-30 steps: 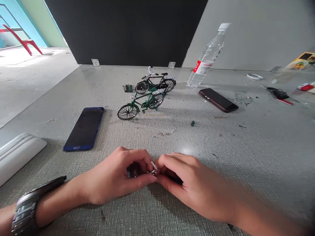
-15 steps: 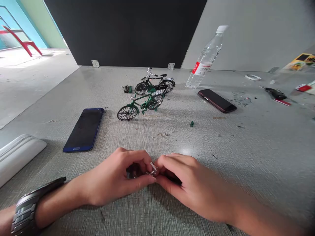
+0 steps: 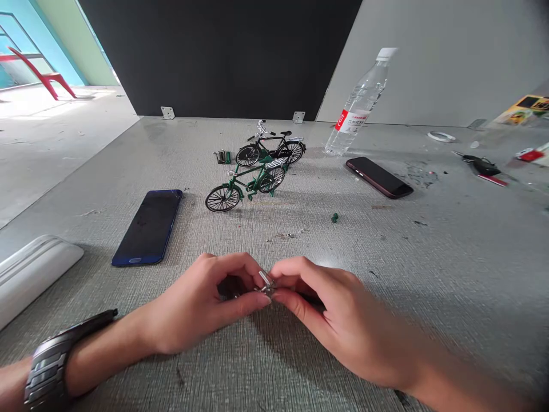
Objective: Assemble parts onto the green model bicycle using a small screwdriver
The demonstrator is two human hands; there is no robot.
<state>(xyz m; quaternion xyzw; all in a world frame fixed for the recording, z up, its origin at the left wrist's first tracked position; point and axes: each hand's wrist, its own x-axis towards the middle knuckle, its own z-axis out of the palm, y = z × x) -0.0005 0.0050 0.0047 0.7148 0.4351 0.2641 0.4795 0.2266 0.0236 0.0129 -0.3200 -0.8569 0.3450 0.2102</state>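
From my remote view, left hand and right hand together pinch a small silvery metal part over the near tabletop. Likely light, stiff, slippery; I'd grip its middle, sparing thin ends.

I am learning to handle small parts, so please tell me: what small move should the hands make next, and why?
Probably steady the small silvery part with the left hand and adjust it slightly with the right hand: both hands' fingertips meet around it, and one end sticks up at a slant between them.
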